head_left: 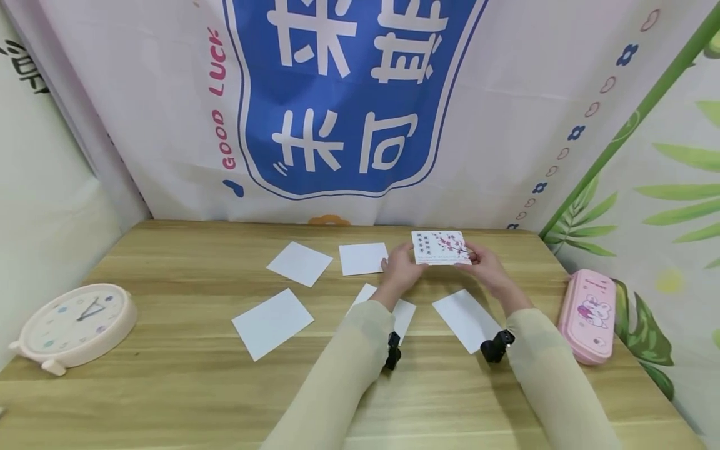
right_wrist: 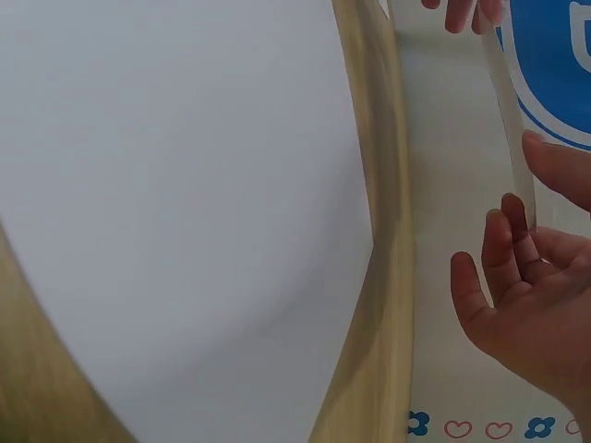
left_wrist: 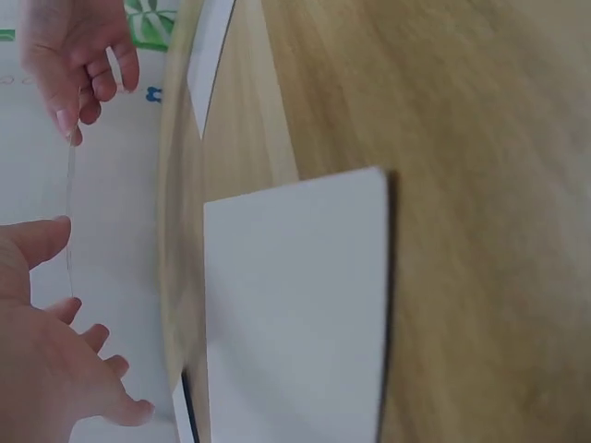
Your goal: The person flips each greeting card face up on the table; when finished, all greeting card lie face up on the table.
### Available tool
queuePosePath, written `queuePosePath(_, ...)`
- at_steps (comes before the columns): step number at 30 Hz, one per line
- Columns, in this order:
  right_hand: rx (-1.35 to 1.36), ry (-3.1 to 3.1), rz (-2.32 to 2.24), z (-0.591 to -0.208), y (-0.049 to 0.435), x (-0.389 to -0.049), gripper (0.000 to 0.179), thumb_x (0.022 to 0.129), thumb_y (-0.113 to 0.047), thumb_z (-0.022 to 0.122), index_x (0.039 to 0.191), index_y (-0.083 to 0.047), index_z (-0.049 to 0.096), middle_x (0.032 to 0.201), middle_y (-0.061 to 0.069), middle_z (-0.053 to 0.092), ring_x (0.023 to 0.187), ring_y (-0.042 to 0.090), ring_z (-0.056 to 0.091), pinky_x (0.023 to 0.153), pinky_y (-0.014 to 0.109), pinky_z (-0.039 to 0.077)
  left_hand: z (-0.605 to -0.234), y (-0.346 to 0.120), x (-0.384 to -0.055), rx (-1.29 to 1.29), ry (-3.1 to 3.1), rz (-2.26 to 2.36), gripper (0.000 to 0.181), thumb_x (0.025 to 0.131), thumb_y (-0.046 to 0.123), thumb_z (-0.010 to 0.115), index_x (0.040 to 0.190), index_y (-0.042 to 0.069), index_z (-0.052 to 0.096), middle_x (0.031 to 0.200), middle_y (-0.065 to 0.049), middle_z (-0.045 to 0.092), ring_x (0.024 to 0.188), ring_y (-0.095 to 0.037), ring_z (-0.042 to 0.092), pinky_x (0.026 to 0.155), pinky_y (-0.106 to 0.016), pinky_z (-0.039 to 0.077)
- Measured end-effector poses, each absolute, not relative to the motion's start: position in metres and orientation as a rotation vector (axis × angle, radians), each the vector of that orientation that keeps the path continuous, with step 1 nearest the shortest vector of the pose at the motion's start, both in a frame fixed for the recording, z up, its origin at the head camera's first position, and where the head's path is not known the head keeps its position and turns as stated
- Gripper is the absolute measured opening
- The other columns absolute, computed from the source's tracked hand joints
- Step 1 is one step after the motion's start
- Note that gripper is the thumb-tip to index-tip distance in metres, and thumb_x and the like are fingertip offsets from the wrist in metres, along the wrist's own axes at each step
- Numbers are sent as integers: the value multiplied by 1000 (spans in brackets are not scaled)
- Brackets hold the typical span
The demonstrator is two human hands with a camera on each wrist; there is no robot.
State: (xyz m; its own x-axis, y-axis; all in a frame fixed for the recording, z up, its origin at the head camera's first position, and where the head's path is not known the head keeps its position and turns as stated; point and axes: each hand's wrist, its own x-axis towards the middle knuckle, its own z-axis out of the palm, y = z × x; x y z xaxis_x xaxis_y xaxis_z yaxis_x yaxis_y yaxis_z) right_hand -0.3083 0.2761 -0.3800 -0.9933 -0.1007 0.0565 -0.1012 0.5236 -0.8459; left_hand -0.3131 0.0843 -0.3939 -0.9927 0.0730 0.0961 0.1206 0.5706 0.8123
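Note:
A white card (head_left: 441, 248) printed with pink blossom branches and dark Chinese characters is held up over the far right part of the table, its printed face toward the head camera. My left hand (head_left: 400, 272) pinches its left edge between thumb and fingers. At the opposite edge, my right hand (head_left: 488, 270) grips it the same way, the other fingers fanned out behind. Both wrist views show the card (right_wrist: 513, 138) nearly edge-on between the two hands. Below my right wrist lies a blank white card (head_left: 465, 319); another white card (left_wrist: 295, 305) is partly covered by my left forearm.
More blank white cards lie to the left: one near the back (head_left: 362, 259), one tilted (head_left: 300, 264), one closer (head_left: 272, 323). A round clock (head_left: 79, 322) lies at the table's left; a pink pencil case (head_left: 587, 315) is at the right edge. A printed curtain hangs behind.

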Motion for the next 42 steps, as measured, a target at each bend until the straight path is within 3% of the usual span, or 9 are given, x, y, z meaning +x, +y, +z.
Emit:
queuePosePath(8,157,-2844,1424,-388,272,-315,64,76,-4,62,129,8,29,91,18,47,80,22,44,66,25,41,-402,84,-316,-174,-2818,-1224,54,71,28,68,119,9,50,123,-5,45,118,-22,31,96,-54,8)
queuePosePath(15,147,-2928,1327,-394,270,-319,62,78,-8,62,128,8,30,97,21,47,85,27,44,75,35,38,-406,83,-318,-172,-2883,-1154,54,73,31,66,119,7,49,127,-8,41,124,-31,21,95,-55,4)
queuePosePath(18,118,-2960,1330,-395,269,-320,62,79,-8,60,129,9,27,112,26,43,99,33,42,87,41,34,-406,82,-318,-181,-2900,-1121,56,74,33,65,120,7,49,129,-10,39,124,-33,18,95,-56,3)
queuePosePath(22,49,-2999,1382,-396,270,-320,65,80,-11,60,132,7,24,132,27,26,119,39,24,97,46,18,-407,83,-319,-190,-2921,-1072,59,74,36,65,122,8,48,131,-11,36,125,-34,16,95,-57,3)
queuePosePath(32,-32,-2982,1431,-404,275,-321,67,78,-12,62,132,4,25,137,26,12,124,40,7,98,50,5,-416,86,-321,-165,-2983,-925,57,73,41,63,123,16,50,137,-17,23,127,-34,2,93,-58,-3)
queuePosePath(38,-91,-2946,1432,-410,273,-320,67,77,-9,63,132,3,27,137,25,15,124,39,9,99,48,7,-420,84,-319,-148,-3045,-871,58,73,43,62,125,22,48,138,-17,21,127,-34,4,94,-56,-3)
queuePosePath(42,-148,-2982,1263,-418,274,-321,63,77,-16,63,131,-2,32,137,22,18,124,38,11,97,53,-1,-421,84,-318,-167,-3072,-831,59,73,43,62,126,23,46,139,-16,19,127,-34,5,95,-55,-3)
